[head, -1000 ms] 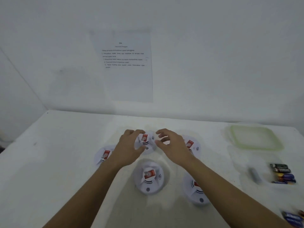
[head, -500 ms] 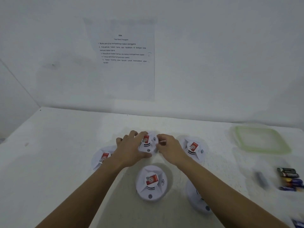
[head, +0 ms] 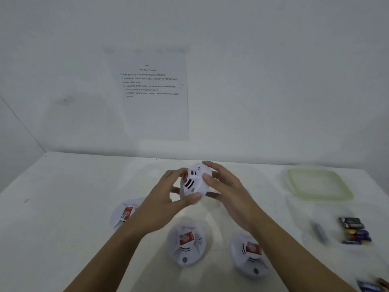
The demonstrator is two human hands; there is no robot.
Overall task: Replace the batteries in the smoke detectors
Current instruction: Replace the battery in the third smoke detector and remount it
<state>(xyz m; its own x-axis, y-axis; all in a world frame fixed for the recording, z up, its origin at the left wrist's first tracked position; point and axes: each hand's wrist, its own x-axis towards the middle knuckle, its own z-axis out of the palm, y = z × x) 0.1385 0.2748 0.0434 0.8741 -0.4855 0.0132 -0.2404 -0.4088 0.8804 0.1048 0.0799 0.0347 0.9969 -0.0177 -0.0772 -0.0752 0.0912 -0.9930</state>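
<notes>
A white round smoke detector (head: 194, 182) with a red sticker is lifted off the table and tilted, its face toward me. My left hand (head: 166, 199) grips its left side, thumb under its lower edge. My right hand (head: 225, 186) grips its right side, fingers over the top rim. Three more white detectors lie on the table: one at the left (head: 124, 212) partly behind my left arm, one in the middle front (head: 187, 242), one at the front right (head: 249, 255). A cluster of batteries (head: 354, 230) lies at the right.
A clear container lid with a greenish rim (head: 320, 184) lies at the back right. A grey cylindrical thing (head: 319, 231) lies left of the batteries. More batteries (head: 370, 285) sit at the bottom right corner. A printed instruction sheet (head: 150, 91) hangs on the wall.
Both hands closed around the back middle detector and lifted it off the table, tilting it toward me. The camera view shifted slightly.
</notes>
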